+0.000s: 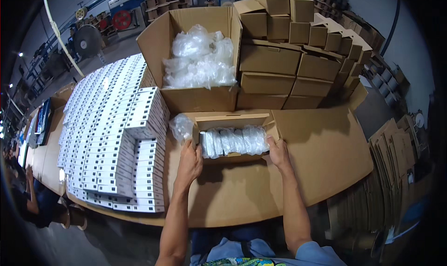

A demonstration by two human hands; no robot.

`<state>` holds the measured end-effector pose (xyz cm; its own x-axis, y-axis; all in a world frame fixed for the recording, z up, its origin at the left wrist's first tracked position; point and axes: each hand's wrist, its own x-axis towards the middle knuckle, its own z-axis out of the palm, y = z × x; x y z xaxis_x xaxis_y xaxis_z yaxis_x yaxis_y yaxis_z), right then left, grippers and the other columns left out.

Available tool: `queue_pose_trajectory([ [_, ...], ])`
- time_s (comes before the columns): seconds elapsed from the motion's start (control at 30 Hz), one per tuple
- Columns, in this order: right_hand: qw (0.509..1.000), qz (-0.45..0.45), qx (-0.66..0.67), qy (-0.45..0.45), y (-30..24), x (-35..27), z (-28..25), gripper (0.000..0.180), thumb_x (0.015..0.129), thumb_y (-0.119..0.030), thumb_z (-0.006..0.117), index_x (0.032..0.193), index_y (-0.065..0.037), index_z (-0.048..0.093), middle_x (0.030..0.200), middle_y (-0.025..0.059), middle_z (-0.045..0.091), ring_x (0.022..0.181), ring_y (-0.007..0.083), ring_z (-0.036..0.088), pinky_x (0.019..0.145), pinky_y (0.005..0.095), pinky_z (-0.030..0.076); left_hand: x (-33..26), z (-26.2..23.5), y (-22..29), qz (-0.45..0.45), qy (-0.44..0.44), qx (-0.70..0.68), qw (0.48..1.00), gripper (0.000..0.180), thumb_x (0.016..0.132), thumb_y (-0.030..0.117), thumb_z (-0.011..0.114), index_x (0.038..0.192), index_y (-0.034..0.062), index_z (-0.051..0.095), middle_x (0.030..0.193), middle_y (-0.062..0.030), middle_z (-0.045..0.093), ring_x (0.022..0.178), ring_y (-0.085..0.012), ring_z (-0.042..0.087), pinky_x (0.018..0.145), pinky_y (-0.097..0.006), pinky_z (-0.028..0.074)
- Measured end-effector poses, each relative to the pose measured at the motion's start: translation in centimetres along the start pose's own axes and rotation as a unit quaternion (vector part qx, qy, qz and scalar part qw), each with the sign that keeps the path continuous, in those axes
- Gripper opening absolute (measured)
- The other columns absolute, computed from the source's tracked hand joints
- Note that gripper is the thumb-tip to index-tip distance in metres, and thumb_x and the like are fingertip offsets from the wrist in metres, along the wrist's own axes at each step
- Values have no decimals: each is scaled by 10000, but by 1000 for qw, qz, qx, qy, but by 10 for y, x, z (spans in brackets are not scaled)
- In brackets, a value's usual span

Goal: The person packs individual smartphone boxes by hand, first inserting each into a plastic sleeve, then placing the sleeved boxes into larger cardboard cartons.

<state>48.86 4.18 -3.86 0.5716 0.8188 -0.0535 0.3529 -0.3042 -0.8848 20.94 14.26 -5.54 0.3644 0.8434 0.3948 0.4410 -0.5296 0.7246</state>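
A small open cardboard box [233,122] rests on the cardboard-covered table in front of me. It holds a row of items in clear bubble wrap [233,142], and the wrap hides most of what they are. My left hand [191,158] grips the box at its left end. At the opposite end, my right hand [278,152] is closed on the right wall, thumb toward the inside. A loose wad of clear bubble wrap [181,127] lies against the box's left side, just beyond my left hand.
Stacked white small boxes [104,140] fill the table's left side. Behind my box stands a large carton [200,99] of bubble wrap; closed brown boxes [270,61] are piled beside it. Flattened cardboard [389,159] leans at the right. Another person's arm [31,191] shows far left.
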Motion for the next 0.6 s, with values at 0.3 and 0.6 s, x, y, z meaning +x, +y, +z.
queue_pose_trajectory([
  [0.3,971,-103,183,-118,97,-65,-24,389,1005,-333,609,1115,40,626,1038,139,686,829,161,633,715,325,515,-88,-22,3,-14,-102,-131,986,831,861,253,766,1494,-32,310,1443,-224,455,1344,-319,450,1112,-402,376],
  [0.6,969,-198,56,-136,72,-60,-9,1379,570,-185,1005,1577,-3,80,1489,199,449,1355,239,444,1076,359,440,-66,-7,-6,-5,-145,-176,974,1242,638,286,951,1549,-54,178,1520,-231,374,1438,-307,364,1195,-390,295],
])
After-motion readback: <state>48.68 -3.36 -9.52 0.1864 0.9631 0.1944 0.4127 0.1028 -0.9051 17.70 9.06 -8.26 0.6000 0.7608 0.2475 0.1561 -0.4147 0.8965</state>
